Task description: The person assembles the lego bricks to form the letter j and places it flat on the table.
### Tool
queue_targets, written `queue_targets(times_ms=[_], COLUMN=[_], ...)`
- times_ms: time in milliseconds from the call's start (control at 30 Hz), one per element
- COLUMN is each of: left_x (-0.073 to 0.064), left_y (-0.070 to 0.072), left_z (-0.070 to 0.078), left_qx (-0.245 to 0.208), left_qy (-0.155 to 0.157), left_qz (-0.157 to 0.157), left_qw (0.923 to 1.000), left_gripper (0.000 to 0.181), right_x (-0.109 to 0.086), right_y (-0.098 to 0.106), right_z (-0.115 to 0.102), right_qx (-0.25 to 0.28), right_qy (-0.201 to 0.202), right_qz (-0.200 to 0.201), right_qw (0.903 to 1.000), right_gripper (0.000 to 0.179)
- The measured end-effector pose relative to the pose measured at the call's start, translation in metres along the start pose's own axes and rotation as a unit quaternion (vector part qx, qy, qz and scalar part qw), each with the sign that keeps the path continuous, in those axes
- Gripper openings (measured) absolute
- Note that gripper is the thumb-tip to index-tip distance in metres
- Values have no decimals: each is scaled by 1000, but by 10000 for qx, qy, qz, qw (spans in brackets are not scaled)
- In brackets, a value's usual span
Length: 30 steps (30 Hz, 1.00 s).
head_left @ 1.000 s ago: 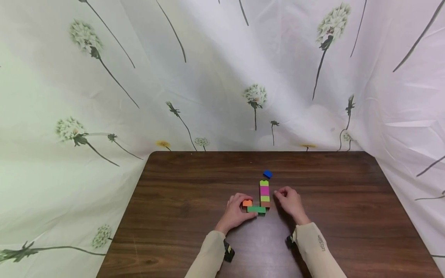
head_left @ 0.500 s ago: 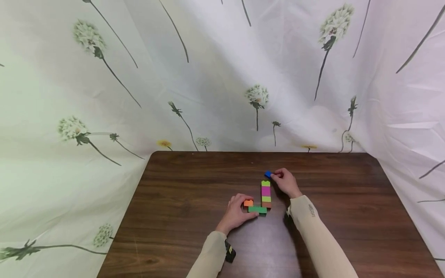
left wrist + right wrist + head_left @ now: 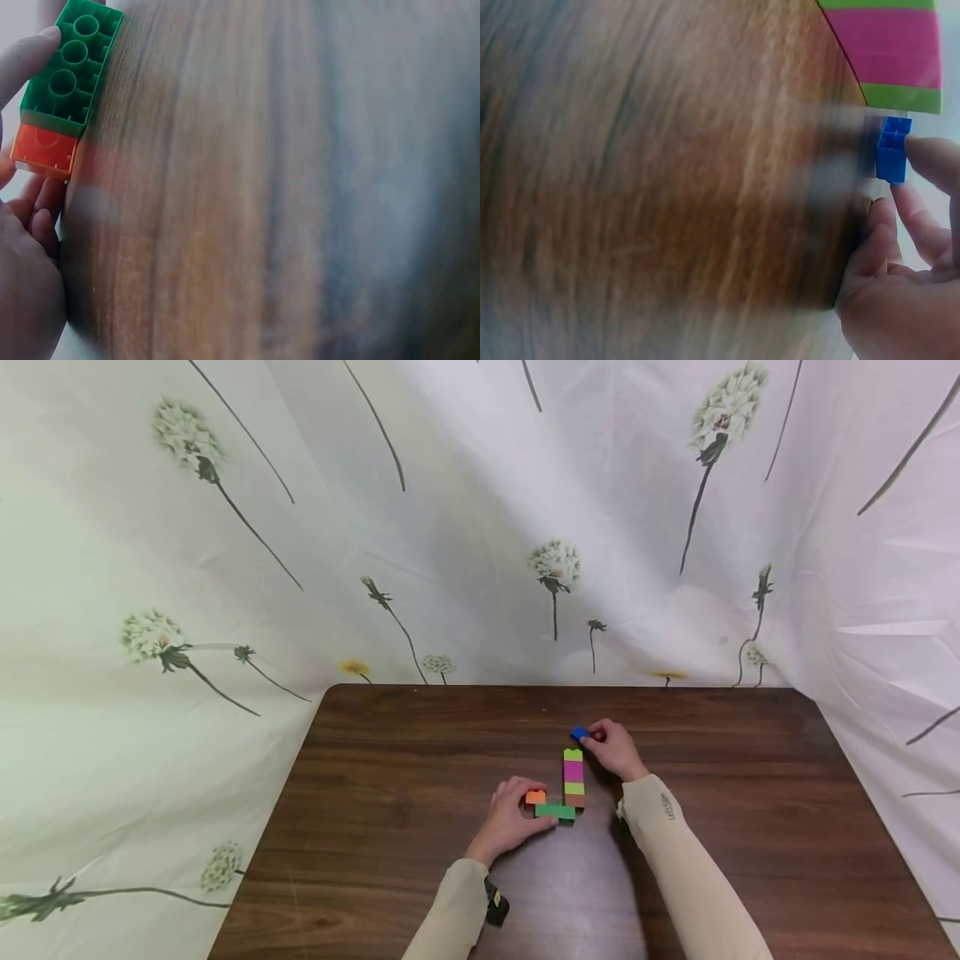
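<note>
Lying on its side, a joined row of building bricks (image 3: 573,772) runs lime, magenta, lime and brown from far to near. At its near end is a long green brick (image 3: 551,812), its hollow underside facing the left wrist camera. An orange brick (image 3: 45,148) adjoins the green one. My left hand (image 3: 508,823) holds this green-and-orange pair between thumb and fingers. Beyond the row's far end, my right hand (image 3: 618,752) pinches a small blue brick (image 3: 892,163) between thumb and fingertip; the blue brick's open underside shows in the right wrist view.
All the bricks are on a dark wood-grain table (image 3: 405,752). A white cloth (image 3: 465,527) printed with dandelions hangs behind the table and along its sides. A black wrist device (image 3: 496,903) sits at the left sleeve cuff.
My right hand has moved from beside the brick row up to the blue brick and taken hold of it. My left hand stays on the green and orange bricks.
</note>
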<state>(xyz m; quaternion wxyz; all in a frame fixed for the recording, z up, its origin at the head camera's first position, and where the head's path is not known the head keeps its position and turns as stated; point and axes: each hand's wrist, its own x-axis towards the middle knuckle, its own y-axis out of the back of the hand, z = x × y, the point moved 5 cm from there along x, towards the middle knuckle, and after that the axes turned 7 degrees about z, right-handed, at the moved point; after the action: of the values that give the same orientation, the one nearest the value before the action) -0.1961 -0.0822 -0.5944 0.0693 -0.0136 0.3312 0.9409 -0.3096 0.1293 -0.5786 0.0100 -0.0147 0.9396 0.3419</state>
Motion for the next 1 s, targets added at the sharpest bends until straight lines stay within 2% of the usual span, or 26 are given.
queue_targets(times_ms=[400,467,700,1000], left_x=[0,0,0,1], left_y=[1,1,0,0], left_z=[1,0,1,1], left_qx=[16,42,134,142], left_qy=[-33,-49,-422,-446], left_qz=[9,4,69,93], left_qw=[10000,10000,9990,9989], left_gripper=[54,55,53,53], right_x=[-1,-2,-3,-3], right_y=[-5,-6,-11,-13], right_z=[-9,-10,-7,-5], right_qx=[-67,-124,-116,-137], right_qy=[275,254,115,68], right_qz=[383,373,74,57], right_qw=[9989,9989,9998,9999], right_gripper=[24,25,29,30])
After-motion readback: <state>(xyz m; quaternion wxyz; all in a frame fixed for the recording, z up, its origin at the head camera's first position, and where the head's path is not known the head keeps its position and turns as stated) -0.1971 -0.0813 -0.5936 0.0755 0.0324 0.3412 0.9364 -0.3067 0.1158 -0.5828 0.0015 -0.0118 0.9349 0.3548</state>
